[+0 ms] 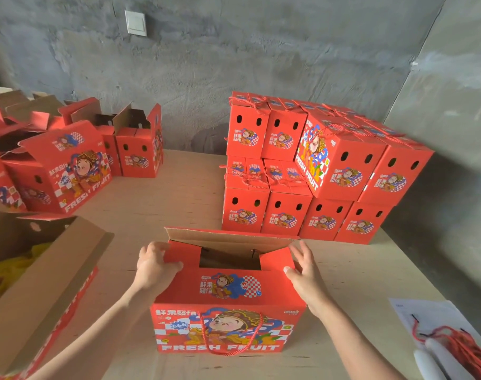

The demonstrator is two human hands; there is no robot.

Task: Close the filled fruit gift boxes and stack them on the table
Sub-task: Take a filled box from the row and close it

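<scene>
The box [229, 305] sits on the table [179, 193], back flap [228, 237] standing open. The left hand [154, 266] grips the box's left top corner with curled fingers; the right hand [302, 272] presses straight fingers against its right end, likely squaring the ends so the flap can fold down. The stack [310, 171] waits beyond the box, rightward.

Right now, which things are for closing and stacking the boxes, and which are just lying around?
For the job: open gift box, left hand holding its flap, right hand touching its other side, stack of closed boxes, unclosed boxes at far left.

Just lying about: red cords on white paper, big brown carton, wall switch.
</scene>
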